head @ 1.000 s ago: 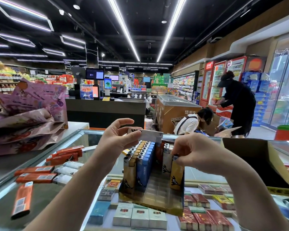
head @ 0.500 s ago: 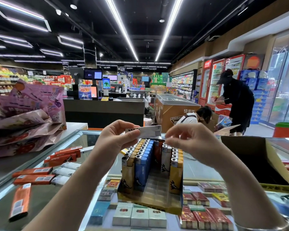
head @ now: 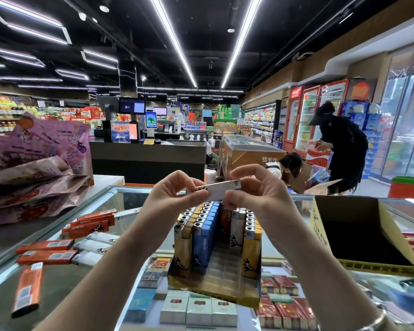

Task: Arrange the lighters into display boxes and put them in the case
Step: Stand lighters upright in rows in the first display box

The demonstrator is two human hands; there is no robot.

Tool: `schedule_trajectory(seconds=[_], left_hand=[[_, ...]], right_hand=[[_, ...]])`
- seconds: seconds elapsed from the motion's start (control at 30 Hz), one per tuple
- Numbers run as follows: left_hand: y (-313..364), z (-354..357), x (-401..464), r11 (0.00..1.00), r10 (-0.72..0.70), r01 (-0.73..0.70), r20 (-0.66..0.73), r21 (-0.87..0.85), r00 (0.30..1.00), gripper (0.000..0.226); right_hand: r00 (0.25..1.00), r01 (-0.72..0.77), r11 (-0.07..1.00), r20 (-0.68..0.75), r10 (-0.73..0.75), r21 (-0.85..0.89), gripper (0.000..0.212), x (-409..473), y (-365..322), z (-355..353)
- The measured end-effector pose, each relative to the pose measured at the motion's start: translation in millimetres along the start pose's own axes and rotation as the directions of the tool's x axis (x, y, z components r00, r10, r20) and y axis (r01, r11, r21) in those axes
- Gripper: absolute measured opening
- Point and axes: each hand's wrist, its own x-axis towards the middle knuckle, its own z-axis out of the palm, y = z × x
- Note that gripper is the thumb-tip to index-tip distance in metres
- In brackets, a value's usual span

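Glass tabletop (head: 65, 280) is carrying the work, and the display box (head: 213, 286) is sitting on it at the centre, only partly filled. Rows of upright lighters (head: 202, 225), tan and blue at its nine o'clock side and pale and yellow at its three o'clock side, are standing in the box, while the middle lanes and the front are showing bare clear slots.

Above the box, at its twelve o'clock, both hands are holding one white lighter (head: 215, 188) lying level. The left hand (head: 175, 194) is pinching its nearer end between thumb and fingers; the right hand (head: 256, 187) is pinching the other end, fingers curled over it.

Towards nine o'clock, loose lighters (head: 46, 255), orange and white, are lying scattered flat on the glass, well apart from the box, so much sorting is left. At three o'clock an open yellow carton (head: 359, 231) is standing with nothing visible inside. Cigarette packs (head: 198, 309) are showing under the glass in the case; no lighter box is visible in there yet, so I judge the task is roughly at its halfway stage or earlier.
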Motion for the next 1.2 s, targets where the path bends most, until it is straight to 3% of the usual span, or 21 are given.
schedule_trajectory(seconds=[0.1,0.2,0.3,0.37,0.6,0.77,1.07,1.2], left_hand=[[-2,5,-1,0.993,-0.038,0.032,0.048,0.113,0.998,0.029],[-3,8,-4,0.944,-0.096,0.046,0.139,0.327,0.986,0.039],[-6,7,-6,0.749,-0.119,-0.068,0.235,0.659,0.965,0.032],[-9,6,-6,0.610,-0.139,-0.139,0.278,0.780,0.950,0.035],[-12,2,-6,0.571,-0.159,-0.115,0.247,0.813,0.956,0.043],[-13,3,-6,0.553,-0.152,-0.125,0.248,0.824,0.957,0.041],[-15,2,-4,0.540,-0.137,-0.145,0.256,0.829,0.957,0.040],[-11,2,-5,0.634,-0.122,-0.092,0.217,0.768,0.969,0.051]], right_hand=[[0.992,0.016,0.999,-0.129,-0.010,0.048,0.020,1,0,-2],[0.963,0.078,0.995,-0.254,-0.089,-0.056,0.026,3,0,-10],[0.955,0.093,0.956,-0.246,-0.165,-0.280,0.030,5,3,-14],[0.969,0.096,0.904,-0.167,-0.180,-0.417,0.027,6,6,-14],[0.993,0.103,0.634,0.044,-0.109,-0.766,0.022,3,18,-10],[0.994,0.108,0.567,0.105,-0.038,-0.816,0.018,6,22,-7],[0.997,0.009,0.479,0.047,0.068,-0.878,0.010,9,30,-10],[0.990,-0.064,0.555,0.019,0.143,-0.830,0.020,11,35,-12]])
